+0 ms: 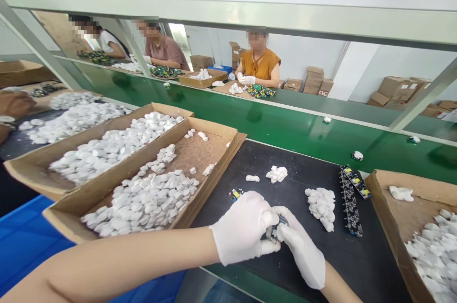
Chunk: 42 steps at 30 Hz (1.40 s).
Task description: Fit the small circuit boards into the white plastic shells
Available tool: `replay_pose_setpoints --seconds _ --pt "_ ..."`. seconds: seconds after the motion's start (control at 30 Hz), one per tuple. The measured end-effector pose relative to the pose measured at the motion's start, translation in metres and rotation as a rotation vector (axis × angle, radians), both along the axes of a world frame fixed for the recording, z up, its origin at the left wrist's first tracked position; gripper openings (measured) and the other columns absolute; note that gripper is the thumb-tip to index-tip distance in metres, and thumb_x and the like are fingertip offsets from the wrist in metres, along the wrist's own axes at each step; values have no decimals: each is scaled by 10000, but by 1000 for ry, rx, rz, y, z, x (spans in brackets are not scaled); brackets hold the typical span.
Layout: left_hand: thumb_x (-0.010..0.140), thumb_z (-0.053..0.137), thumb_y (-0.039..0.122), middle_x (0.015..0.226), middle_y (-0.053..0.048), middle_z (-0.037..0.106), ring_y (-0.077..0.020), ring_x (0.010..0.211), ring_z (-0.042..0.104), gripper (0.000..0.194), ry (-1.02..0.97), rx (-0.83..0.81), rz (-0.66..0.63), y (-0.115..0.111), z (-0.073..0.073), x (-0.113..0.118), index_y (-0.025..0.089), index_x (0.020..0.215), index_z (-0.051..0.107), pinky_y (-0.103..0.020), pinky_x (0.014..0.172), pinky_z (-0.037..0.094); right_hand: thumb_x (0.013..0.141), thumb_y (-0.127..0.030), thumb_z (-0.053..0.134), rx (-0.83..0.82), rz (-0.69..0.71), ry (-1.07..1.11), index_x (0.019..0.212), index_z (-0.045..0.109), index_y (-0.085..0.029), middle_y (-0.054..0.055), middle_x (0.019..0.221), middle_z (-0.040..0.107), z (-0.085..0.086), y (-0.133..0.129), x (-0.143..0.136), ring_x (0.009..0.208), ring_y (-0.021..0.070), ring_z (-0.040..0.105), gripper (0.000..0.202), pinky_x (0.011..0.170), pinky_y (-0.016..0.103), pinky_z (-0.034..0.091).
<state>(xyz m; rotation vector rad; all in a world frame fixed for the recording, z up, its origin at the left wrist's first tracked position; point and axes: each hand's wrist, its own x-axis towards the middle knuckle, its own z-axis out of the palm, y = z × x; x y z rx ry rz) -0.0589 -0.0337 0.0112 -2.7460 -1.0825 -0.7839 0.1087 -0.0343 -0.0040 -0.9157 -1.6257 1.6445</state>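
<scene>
One small grey-black component [273,232], seemingly unfinished, is clasped between white-gloved left hand [244,227] and right hand [300,247], black circuit boards [350,205] waiting rightward, white-topped boards [357,156] beyond apparently done.

A flat, matte black worktop [357,265] bears 1 yellow-dotted circuit board [235,194] at left, 1 short white roll [252,178] and 1 lumpy white clump [277,174] farther off, and 1 white heap [320,205] beside a dark circuit-board row [348,203] at right.

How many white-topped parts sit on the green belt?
4 parts: one left, one right of center, one near the right edge, one near the mat. Posts may hide more.
</scene>
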Motion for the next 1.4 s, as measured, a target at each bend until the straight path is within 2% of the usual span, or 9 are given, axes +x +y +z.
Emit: replay_pose_setpoints --seconds 0.13,0.23,0.47,0.7,0.77,0.87,1.0,1.2,1.4 --pt "782 580 379 614 -2 566 -164 610 535 196 111 -30 -70 0 2 2 189 766 533 -316 649 387 877 -378 380 -74 -41 14 847 544 -190 -10 713 462 -9 0 2 700 152 429 252 707 313 374" --pt "792 570 373 593 6 561 -153 578 530 188 133 -46 -88 -1 1 2 190 767 530 -299 625 373 846 -405 417 -96 -15 -15 894 547 -192 -3 743 490 -7 1 1 713 159 445 253 698 316 373" --pt "735 608 426 613 -2 575 -154 584 533 256 -78 27 -36 0 -4 1 180 743 535 -292 599 363 838 -488 433 -5 -37 -69 811 489 -197 -14 703 468 8 -3 -3 649 143 426 297 628 294 369" --pt "673 673 397 620 19 573 -151 588 540 265 -178 -21 1 3 -1 -1 188 759 534 -289 602 362 817 -541 445 -205 -35 167 835 495 -199 -15 697 452 -3 -1 -3 659 146 433 347 647 310 381" --pt "653 685 423 625 15 569 -157 594 540 300 -172 -10 31 3 -1 -1 188 768 538 -290 599 359 807 -485 481 -229 4 205 899 500 -207 -2 756 476 -4 0 0 714 159 445 293 674 317 381" --pt "633 681 497 606 7 554 -161 566 514 360 -139 28 64 3 -1 -2 184 746 545 -293 572 341 760 -348 563 -142 -8 41 961 488 -209 -16 757 463 2 -2 1 711 153 424 256 666 301 363" --pt "638 661 521 571 17 535 -151 541 496 366 -100 26 56 3 -2 0 183 713 541 -290 556 328 796 -317 471 -85 -49 -104 859 466 -195 -39 654 417 10 -6 -1 630 134 377 137 631 292 344" --pt "695 613 486 600 5 561 -138 534 495 327 -103 76 -4 2 -4 2 172 743 538 -283 558 342 802 -281 419 -95 -58 -106 796 442 -190 -46 619 432 13 -7 -4 582 119 381 94 577 271 334" --pt "685 625 486 592 11 558 -152 549 517 320 -60 78 36 3 -4 0 185 742 533 -291 573 340 763 -356 526 -238 -44 155 831 504 -197 -32 655 446 2 -2 -5 624 130 409 175 601 278 351"
